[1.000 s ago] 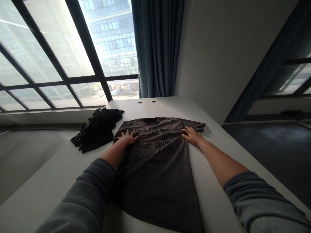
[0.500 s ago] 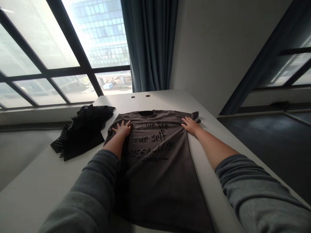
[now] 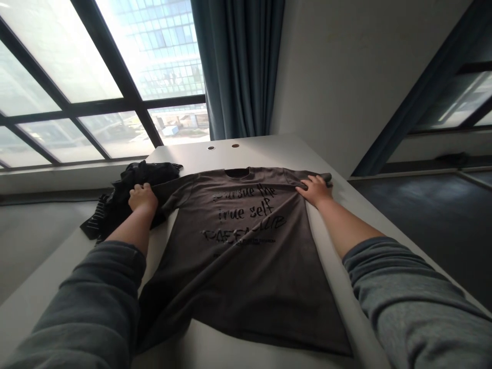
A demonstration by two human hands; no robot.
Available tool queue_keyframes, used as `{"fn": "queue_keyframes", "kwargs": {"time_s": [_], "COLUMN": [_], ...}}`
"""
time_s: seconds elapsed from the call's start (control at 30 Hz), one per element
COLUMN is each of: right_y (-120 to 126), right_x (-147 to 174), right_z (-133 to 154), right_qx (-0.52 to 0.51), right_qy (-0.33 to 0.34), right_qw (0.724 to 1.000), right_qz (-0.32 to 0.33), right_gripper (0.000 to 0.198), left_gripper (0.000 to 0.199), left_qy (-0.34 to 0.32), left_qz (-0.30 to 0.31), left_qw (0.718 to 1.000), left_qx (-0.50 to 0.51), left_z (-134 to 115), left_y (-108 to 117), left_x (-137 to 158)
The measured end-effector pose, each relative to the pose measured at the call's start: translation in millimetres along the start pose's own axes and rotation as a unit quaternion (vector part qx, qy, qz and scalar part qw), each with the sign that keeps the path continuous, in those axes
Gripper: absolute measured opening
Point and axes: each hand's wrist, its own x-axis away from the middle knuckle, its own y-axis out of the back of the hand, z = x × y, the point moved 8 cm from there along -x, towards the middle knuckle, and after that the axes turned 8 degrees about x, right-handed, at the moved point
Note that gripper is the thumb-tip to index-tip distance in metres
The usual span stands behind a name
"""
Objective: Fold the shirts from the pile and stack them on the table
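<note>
A dark grey-brown T-shirt (image 3: 246, 277) with black lettering lies front up, its neckline at the far end and wrinkles running across the lower half. My left hand (image 3: 143, 199) is closed on the end of the left sleeve, which is stretched out sideways over a black pile of clothing. On the opposite side, my right hand (image 3: 315, 190) has its fingers curled over the right sleeve, thumb on the shoulder side. The shirt's lower left side is dark and bunched, and its hem curves up near the middle.
Black clothing (image 3: 115, 197), partly striped, lies heaped at the table's left edge. The white table (image 3: 269, 151) has two round holes near its far end. Behind it hang a blue curtain (image 3: 242, 72) and a window (image 3: 169, 51). Dark floor (image 3: 415, 220) lies to the right.
My left hand has gone from lying spread on the shirt to gripping the sleeve, pulling it left. The right hand has shifted slightly right with its sleeve, fingers now curled. The shirt is spread wider.
</note>
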Motion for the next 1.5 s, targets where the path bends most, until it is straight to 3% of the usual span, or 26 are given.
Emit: {"fn": "queue_keyframes", "kwargs": {"time_s": [0.13, 0.2, 0.23, 0.3, 0.33, 0.4, 0.47, 0.53, 0.57, 0.67, 0.73, 0.8, 1.0, 1.23, 1.4, 1.5], "right_y": [23, 34, 41, 59, 70, 93, 111, 124, 128, 133, 134, 136, 163, 203, 175, 157], "right_x": [27, 47, 61, 95, 118, 175, 241, 304, 328, 362, 365, 362, 347, 340, 379, 404], "right_z": [-8, -7, -2, 18, 31, 59, 81, 91, 90, 77, 71, 73, 65, 12, 8, 14], "right_qx": [0.003, -0.012, -0.020, -0.046, -0.072, -0.157, -0.227, -0.236, -0.229, -0.214, -0.224, -0.237, -0.269, -0.248, -0.234, -0.209], "right_qy": [-0.089, -0.102, -0.088, -0.005, 0.057, 0.203, 0.345, 0.445, 0.467, 0.457, 0.431, 0.416, 0.392, 0.325, 0.321, 0.335], "right_qw": [0.994, 0.992, 0.992, 0.992, 0.988, 0.961, 0.910, 0.862, 0.850, 0.860, 0.873, 0.877, 0.877, 0.901, 0.894, 0.901], "right_qz": [-0.060, -0.073, -0.085, -0.113, -0.121, -0.099, -0.020, 0.065, 0.085, 0.080, 0.050, 0.032, 0.073, 0.143, 0.208, 0.181], "right_gripper": [0.060, 0.055, 0.052, 0.044, 0.039, 0.033, 0.031, 0.036, 0.040, 0.035, 0.023, 0.023, 0.029, 0.031, 0.027, 0.031], "left_gripper": [0.042, 0.036, 0.035, 0.032, 0.029, 0.027, 0.030, 0.038, 0.043, 0.047, 0.037, 0.031, 0.035, 0.030, 0.023, 0.025], "left_qy": [-0.127, -0.243, -0.310, -0.412, -0.431, -0.441, -0.442, -0.435, -0.429, -0.408, -0.399, -0.385, -0.300, -0.345, -0.348, -0.318], "left_qz": [0.002, 0.060, 0.110, 0.200, 0.228, 0.257, 0.250, 0.216, 0.192, 0.127, 0.107, 0.109, 0.159, 0.224, 0.348, 0.368], "left_qw": [0.992, 0.967, 0.941, 0.882, 0.865, 0.853, 0.856, 0.870, 0.878, 0.899, 0.905, 0.910, 0.933, 0.904, 0.866, 0.870], "left_qx": [0.013, 0.051, 0.085, 0.115, 0.114, 0.110, 0.099, 0.089, 0.088, 0.096, 0.104, 0.109, 0.115, 0.120, 0.091, 0.084], "left_z": [-11, -26, -33, -38, -35, -21, -2, 19, 29, 49, 51, 47, 41, 33, 31, 34], "left_y": [-1, -5, -6, 2, 8, 21, 32, 37, 38, 37, 34, 32, 44, 68, 54, 57], "left_x": [55, 108, 142, 215, 247, 297, 327, 341, 343, 346, 347, 348, 342, 358, 384, 391]}}
